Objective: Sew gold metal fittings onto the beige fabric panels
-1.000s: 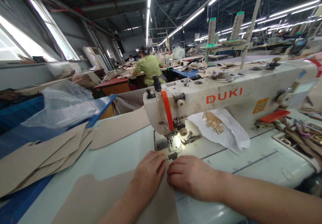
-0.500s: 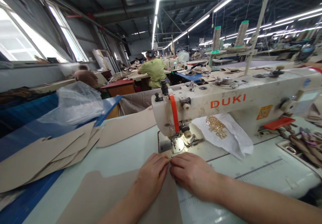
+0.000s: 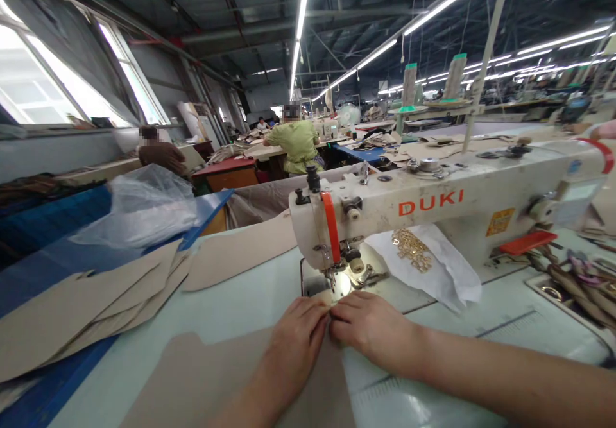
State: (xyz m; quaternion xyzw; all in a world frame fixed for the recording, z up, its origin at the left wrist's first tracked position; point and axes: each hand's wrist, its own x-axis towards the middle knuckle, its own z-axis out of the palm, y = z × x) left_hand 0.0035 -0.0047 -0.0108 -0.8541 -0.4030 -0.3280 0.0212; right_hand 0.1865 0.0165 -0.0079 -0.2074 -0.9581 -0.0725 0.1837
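Observation:
My left hand [image 3: 297, 338] is closed in front of the sewing machine [image 3: 385, 206], its thumb and fingers pinching the front edge of a flat beige panel [image 3: 206, 376]. Right beside it, fingertips almost touching, my right hand [image 3: 373, 328] pinches the same edge. The panel lies flat under my left forearm and reaches towards me. Just beyond my fingertips is the lit needle plate [image 3: 342, 283], under the presser foot. My fingers hide the exact spot that they grip, and any small piece between them cannot be made out.
White paper [image 3: 452, 274] under the machine arm bears a heap of gold metal rings [image 3: 412, 250]. A tray [image 3: 543, 292] with tools stands at right. Stacked beige panels [image 3: 86, 299] lie at left, another panel [image 3: 240, 255] behind. A clear plastic bag [image 3: 149, 203] and co-workers [image 3: 292, 142] are farther off.
The view has shifted slightly, so the machine sits a little lower and further left. Both hands keep their pinch on the panel, with hardly any movement.

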